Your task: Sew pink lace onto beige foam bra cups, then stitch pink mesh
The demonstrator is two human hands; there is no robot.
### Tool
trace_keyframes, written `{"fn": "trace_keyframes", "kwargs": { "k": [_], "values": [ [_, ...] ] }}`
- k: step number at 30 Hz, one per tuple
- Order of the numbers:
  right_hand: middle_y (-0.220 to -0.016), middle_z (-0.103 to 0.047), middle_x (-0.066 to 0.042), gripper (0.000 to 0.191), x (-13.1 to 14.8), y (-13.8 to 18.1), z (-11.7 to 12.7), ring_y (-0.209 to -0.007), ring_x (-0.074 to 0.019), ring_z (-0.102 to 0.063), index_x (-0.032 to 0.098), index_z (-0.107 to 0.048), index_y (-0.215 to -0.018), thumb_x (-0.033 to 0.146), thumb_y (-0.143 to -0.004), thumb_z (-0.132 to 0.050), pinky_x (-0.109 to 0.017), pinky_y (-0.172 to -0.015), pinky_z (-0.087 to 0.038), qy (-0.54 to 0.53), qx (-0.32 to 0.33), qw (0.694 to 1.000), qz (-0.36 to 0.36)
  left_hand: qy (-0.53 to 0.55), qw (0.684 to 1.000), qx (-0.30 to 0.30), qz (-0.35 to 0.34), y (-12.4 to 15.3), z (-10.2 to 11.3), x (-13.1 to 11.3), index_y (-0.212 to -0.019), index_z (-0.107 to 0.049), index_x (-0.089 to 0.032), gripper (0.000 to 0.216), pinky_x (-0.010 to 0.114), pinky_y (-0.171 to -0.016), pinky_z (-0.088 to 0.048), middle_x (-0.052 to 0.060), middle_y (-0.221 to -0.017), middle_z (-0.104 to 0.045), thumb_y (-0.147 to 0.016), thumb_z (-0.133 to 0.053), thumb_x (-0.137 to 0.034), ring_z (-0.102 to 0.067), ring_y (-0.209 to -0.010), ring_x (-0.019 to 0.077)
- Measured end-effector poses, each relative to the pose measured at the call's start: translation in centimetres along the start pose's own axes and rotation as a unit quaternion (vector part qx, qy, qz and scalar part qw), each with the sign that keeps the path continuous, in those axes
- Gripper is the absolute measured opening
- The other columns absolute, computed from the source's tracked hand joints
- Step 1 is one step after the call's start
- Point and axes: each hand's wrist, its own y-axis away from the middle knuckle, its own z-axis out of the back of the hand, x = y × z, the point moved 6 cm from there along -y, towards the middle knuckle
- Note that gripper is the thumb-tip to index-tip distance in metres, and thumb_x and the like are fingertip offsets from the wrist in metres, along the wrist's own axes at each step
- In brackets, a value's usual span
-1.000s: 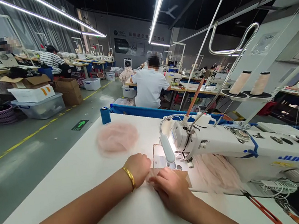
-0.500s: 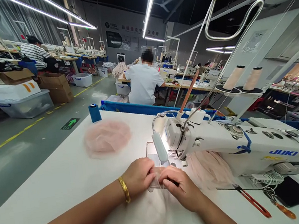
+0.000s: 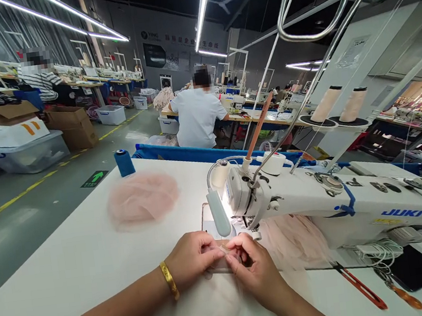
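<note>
The left hand (image 3: 192, 256), with a gold bangle (image 3: 170, 287) on its wrist, and the right hand (image 3: 256, 271) meet just in front of the sewing machine (image 3: 316, 201). Each grip is closed, pinching one edge of the sheer pink fabric (image 3: 219, 266) between fingertips. The rest of that fabric spreads over the white desk (image 3: 74, 267) below the hands. Farther back on the desk lie a round pink pile (image 3: 142, 198) and a blue thread spool (image 3: 124, 162), well apart from the hands, and a person in a white shirt (image 3: 198, 118) sits beyond.
</note>
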Motion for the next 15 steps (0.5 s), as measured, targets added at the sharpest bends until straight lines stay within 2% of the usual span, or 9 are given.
{"fn": "trace_keyframes", "kwargs": {
  "k": [2,7,15],
  "values": [
    [-0.082,-0.063,0.000,0.015,0.19,0.03,0.16,-0.072,-0.0182,-0.056,0.025,-0.065,-0.099,0.037,-0.096,-0.056,-0.029,-0.065,-0.047,0.013,-0.006,1.000,0.013,0.029,1.000,0.005,0.002,0.01,-0.12,-0.11,-0.067,-0.071,-0.018,0.027,0.026,-0.063,-0.039,0.001,-0.071,-0.061,-0.078,-0.063,-0.041,-0.053,-0.070,0.0170],
    [-0.083,-0.064,-0.001,0.020,0.12,-0.26,0.17,-0.070,-0.0179,-0.057,0.024,-0.067,-0.104,0.039,-0.100,-0.054,-0.029,-0.063,-0.046,0.020,-0.003,1.000,0.020,0.060,0.997,0.004,-0.048,-0.06,-0.25,-0.62,-0.088,-0.084,-0.023,0.026,0.027,-0.072,-0.045,0.002,-0.084,-0.072,-0.083,-0.063,-0.038,-0.061,-0.079,0.0181],
    [-0.083,-0.066,-0.001,0.016,0.85,-0.41,0.27,-0.070,-0.0178,-0.058,0.025,-0.064,-0.093,0.032,-0.102,-0.052,-0.029,-0.060,-0.045,0.034,-0.025,0.997,0.070,0.017,0.997,-0.002,-0.080,0.07,-0.44,-0.92,-0.088,-0.084,-0.026,0.026,0.026,-0.068,-0.042,0.000,-0.073,-0.063,-0.089,-0.061,-0.038,-0.053,-0.068,0.0156]
  ]
}}
